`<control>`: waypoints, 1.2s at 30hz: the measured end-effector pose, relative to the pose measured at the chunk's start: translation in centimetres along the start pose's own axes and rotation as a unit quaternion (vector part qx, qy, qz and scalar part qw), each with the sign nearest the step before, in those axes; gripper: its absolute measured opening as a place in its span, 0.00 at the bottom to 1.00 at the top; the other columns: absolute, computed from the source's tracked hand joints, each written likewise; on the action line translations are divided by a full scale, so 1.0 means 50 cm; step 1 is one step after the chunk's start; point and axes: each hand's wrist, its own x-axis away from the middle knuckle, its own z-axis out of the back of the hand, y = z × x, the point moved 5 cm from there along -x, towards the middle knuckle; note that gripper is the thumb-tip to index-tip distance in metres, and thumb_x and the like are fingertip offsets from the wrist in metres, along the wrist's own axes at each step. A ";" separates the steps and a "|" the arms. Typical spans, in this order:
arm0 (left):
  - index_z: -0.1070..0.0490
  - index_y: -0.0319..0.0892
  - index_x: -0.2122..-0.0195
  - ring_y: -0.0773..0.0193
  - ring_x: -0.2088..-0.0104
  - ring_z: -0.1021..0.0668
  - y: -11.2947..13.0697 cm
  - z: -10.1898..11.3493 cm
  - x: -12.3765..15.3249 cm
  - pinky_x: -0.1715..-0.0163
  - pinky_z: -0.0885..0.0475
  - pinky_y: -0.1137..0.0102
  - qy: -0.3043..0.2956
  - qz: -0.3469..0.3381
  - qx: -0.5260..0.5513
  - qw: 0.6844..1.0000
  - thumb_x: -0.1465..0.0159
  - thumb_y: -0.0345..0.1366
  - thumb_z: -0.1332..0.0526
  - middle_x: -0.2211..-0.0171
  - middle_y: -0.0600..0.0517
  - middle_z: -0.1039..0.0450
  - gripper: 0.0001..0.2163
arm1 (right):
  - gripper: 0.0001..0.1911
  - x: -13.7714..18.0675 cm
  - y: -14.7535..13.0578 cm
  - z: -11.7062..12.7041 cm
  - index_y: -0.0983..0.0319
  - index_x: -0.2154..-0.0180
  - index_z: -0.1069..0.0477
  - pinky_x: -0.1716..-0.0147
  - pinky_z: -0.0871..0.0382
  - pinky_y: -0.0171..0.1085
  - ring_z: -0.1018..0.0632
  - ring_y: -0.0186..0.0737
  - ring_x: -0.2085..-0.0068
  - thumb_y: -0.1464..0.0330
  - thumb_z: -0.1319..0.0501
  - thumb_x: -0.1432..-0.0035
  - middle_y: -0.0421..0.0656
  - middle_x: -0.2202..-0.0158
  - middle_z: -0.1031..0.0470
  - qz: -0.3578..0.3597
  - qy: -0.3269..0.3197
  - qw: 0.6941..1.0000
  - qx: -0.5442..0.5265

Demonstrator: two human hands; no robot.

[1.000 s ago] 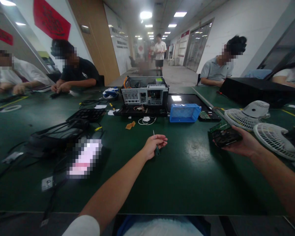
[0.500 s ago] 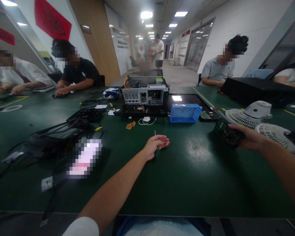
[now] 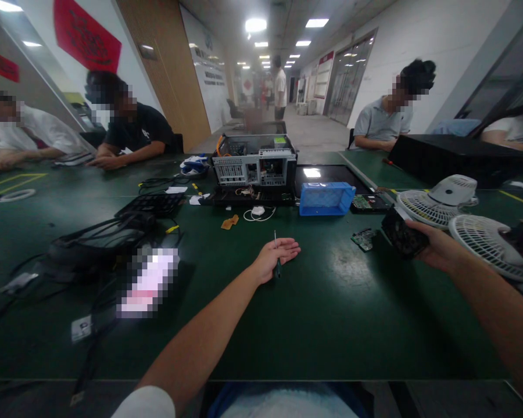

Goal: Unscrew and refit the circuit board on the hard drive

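My left hand (image 3: 276, 258) rests over the middle of the table, thumb folded across a small screwdriver (image 3: 278, 268) with a thin metal shaft and dark green handle. The other fingers are stretched out, palm turned partly up. At the right, my right hand (image 3: 436, 244) grips a black boxy fan unit (image 3: 404, 233), held tilted a little above the table; its far side is hidden. Just left of that unit, a small green circuit board (image 3: 364, 239) lies on the green table (image 3: 322, 325), apart from my fingers.
A blue plastic bin (image 3: 326, 199) and an opened computer case (image 3: 255, 162) stand ahead. White fans (image 3: 483, 244) lie at the right, close to my right hand. A black bag (image 3: 91, 244) and a lit phone (image 3: 150, 284) lie left. Several people sit around the table.
The green circuit board, earlier beside the fan unit at my right hand, now lies loose on the table. My right hand has turned the fan unit slightly. My left hand has barely moved.
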 end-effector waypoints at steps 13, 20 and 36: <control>0.28 0.35 0.48 0.58 0.56 0.15 0.009 -0.003 0.006 0.54 0.19 0.66 0.000 0.004 -0.116 0.993 0.37 0.20 0.38 0.48 0.36 0.22 0.16 | 0.15 0.254 0.189 -0.255 0.58 0.44 0.28 0.47 0.21 0.53 0.18 0.50 0.47 0.66 0.41 0.29 0.48 0.47 0.19 -0.109 -0.174 0.961 -0.184; 0.33 0.38 0.47 0.71 0.82 0.26 0.045 0.028 0.020 0.86 0.38 0.78 -0.019 0.097 -0.372 0.923 0.31 0.31 0.40 0.66 0.46 0.18 0.13 | 0.10 0.292 0.197 -0.320 0.62 0.50 0.27 0.49 0.21 0.47 0.17 0.46 0.52 0.66 0.37 0.31 0.51 0.50 0.19 -0.099 -0.207 0.967 -0.107; 0.29 0.43 0.62 0.65 0.82 0.24 0.092 0.052 0.023 0.84 0.35 0.73 0.089 0.014 -0.630 0.772 0.28 0.57 0.47 0.72 0.50 0.22 0.21 | 0.12 0.357 0.274 -0.412 0.58 0.63 0.24 0.74 0.28 0.32 0.17 0.42 0.62 0.56 0.36 0.39 0.43 0.62 0.17 -0.145 -0.407 0.889 0.153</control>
